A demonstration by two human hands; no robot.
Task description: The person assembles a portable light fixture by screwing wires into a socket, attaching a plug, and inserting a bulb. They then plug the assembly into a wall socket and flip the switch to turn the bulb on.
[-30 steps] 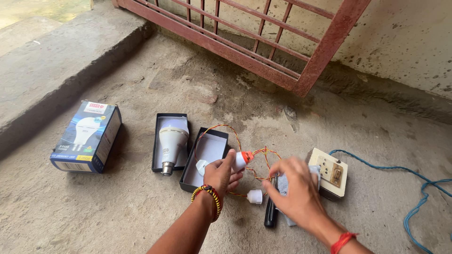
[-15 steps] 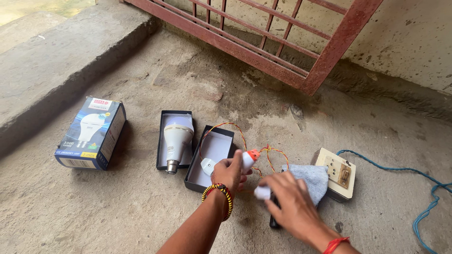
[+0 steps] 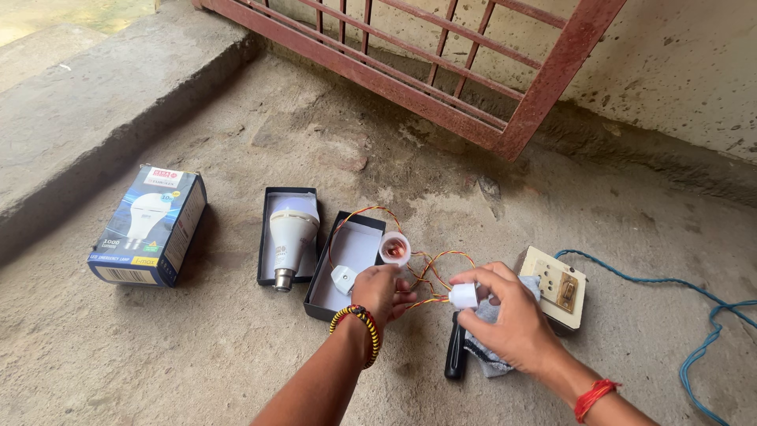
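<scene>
My left hand (image 3: 377, 290), with a beaded band on the wrist, grips a white lamp holder (image 3: 394, 248) whose coppery open end faces up. Twisted orange and yellow wires (image 3: 430, 272) run from the holder to a small white plug piece (image 3: 464, 296) pinched in the fingers of my right hand (image 3: 509, 323). That hand also rests on a grey cloth (image 3: 482, 351). A white bulb (image 3: 290, 233) lies in a black tray (image 3: 268, 237) to the left. A second black tray (image 3: 355, 248) under my left hand holds a small white part (image 3: 343, 278).
A blue bulb carton (image 3: 150, 225) lies at the far left by a concrete step (image 3: 87, 118). A cream switch-and-socket board (image 3: 556, 288) with a blue cable (image 3: 694, 315) sits right of my hands. A black-handled tool (image 3: 455, 355) lies under the cloth. A red metal gate (image 3: 473, 71) stands behind.
My left hand has turned the lamp holder so its open end faces up. My right hand has lifted the white plug piece off the floor, drawing the wires between the hands.
</scene>
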